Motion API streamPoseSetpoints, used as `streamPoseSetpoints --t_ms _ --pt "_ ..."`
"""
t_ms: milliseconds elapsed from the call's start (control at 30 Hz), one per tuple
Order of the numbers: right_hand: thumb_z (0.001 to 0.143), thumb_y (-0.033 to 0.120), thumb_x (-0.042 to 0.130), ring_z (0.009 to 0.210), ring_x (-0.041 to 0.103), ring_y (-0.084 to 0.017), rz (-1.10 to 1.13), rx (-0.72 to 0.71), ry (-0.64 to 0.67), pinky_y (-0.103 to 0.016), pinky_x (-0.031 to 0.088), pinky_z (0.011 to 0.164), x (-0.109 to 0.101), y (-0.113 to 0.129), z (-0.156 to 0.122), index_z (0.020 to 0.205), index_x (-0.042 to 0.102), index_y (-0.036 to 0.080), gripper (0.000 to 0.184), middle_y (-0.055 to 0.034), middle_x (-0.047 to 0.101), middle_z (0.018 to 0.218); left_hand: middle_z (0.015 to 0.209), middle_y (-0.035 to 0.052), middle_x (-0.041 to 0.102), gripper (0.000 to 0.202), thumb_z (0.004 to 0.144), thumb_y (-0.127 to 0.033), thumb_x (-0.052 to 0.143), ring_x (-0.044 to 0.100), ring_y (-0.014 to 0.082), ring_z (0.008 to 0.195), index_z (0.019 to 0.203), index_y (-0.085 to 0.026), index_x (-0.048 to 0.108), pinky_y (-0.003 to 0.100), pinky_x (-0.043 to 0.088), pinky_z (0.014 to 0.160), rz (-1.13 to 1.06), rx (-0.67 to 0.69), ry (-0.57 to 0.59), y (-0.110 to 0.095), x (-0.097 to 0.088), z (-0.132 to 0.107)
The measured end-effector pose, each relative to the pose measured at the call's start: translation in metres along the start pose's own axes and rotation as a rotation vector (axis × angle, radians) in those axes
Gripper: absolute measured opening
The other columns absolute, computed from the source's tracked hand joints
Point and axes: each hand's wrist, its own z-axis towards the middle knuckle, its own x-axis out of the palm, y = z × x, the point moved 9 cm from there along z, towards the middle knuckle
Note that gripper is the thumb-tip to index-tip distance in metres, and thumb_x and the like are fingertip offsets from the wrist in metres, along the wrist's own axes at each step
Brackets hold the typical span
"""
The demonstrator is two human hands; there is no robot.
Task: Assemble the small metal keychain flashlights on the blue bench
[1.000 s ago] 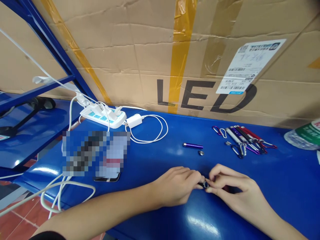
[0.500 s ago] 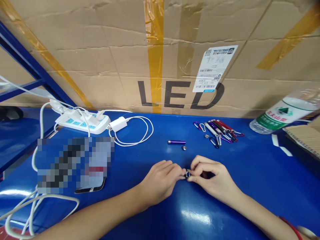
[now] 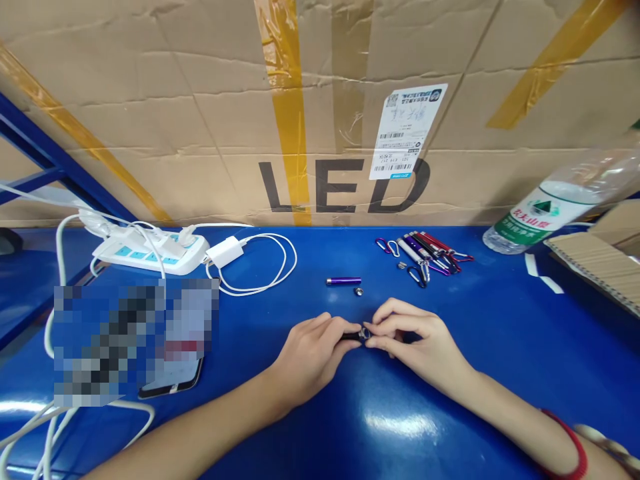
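Note:
My left hand point(image 3: 313, 350) is closed around a small black keychain flashlight point(image 3: 351, 336), most of it hidden by the fingers. At its right end, my right hand point(image 3: 423, 340) pinches a silver metal end piece point(image 3: 364, 335) between thumb and fingertips. Whether that piece is fixed to the tube I cannot tell. Just beyond the hands lies a purple metal tube point(image 3: 343, 281), with a small silver cap point(image 3: 359, 292) beside it. Farther back on the right is a group of several similar flashlights point(image 3: 425, 248) in silver, purple, black and red, with carabiner clips on them.
Loose carabiners point(image 3: 383, 245) lie left of that group, a black one point(image 3: 415, 277) in front. A tilted water bottle point(image 3: 537, 217) and an open carton point(image 3: 595, 267) stand right. Left are a power strip point(image 3: 150, 257), charger point(image 3: 225, 252), cables and phone point(image 3: 175, 383). A large carton point(image 3: 210, 133) walls the back.
The view has shifted slightly, so the table's contents appear farther left. More of the black flashlight shows between my hands, and its silver end has turned a little. Both hands keep their grip.

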Motion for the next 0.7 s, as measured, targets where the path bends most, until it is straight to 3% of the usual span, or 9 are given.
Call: streamPoseSetpoints --t_ms 300,500,700 --pt "0.065 0.033 0.065 0.041 0.047 -0.004 0.096 0.141 0.036 -0.018 0.04 0.037 0.0032 -0.0093 0.0021 0.054 0.061 0.014 0.022 -0.0008 0.053 0.066 0.084 0.0014 0.062 0.02 0.089 -0.024 0.034 0.054 0.0108 0.069 0.1 -0.017 0.049 0.023 0.045 0.065 -0.009 -0.001 0.072 -0.0026 0.0023 0.0025" --pt "0.064 0.035 0.065 0.043 0.046 -0.005 0.059 0.132 0.029 -0.019 0.039 0.037 0.0025 -0.0071 0.0023 0.05 0.059 0.015 0.025 -0.0007 0.053 0.063 0.083 0.0006 0.061 0.022 0.089 -0.025 0.032 0.053 0.01 0.069 0.101 -0.018 0.049 0.022 0.044 0.067 0.005 -0.002 0.074 -0.0036 0.001 0.0025" --pt "0.063 0.038 0.065 0.044 0.045 -0.006 0.049 0.161 0.05 -0.019 0.038 0.037 0.0054 -0.009 0.0034 0.046 0.055 0.016 0.03 0.0 0.052 0.058 0.08 -0.0003 0.057 0.03 0.09 -0.021 0.029 0.053 0.0096 0.072 0.116 -0.023 0.043 0.021 0.044 0.067 0.082 0.061 0.124 -0.0054 0.0075 -0.0015"
